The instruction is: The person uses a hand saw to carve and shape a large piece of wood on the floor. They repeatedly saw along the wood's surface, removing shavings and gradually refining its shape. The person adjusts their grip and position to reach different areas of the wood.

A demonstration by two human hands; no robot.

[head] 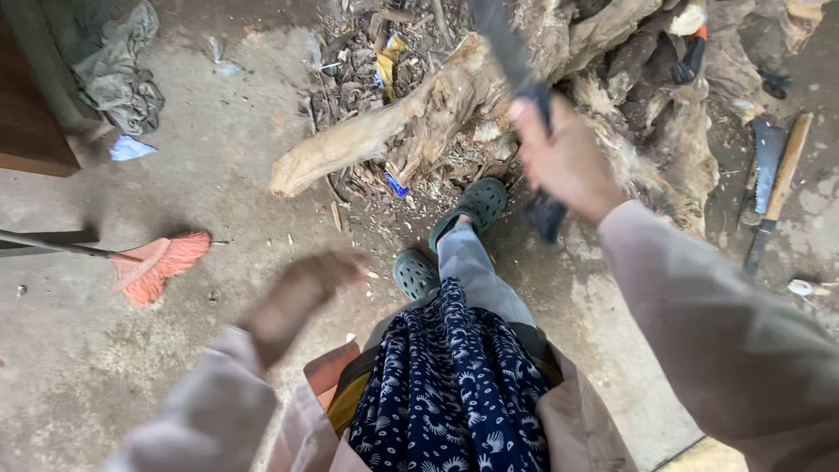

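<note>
Gripping a machete (511,52) in the right hand (564,162), fingers clamped round its handle, blade rising above the log (411,118). Swinging the left hand (297,297) blurred and holding nothing, well below the log; cannot tell its fingers' spread. Standing in green clogs (476,205) just beside the log. Lying left of the log: a pink broom (157,262).

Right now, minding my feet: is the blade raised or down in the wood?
Raised: the right hand holds the blade up, clear of the log.
</note>
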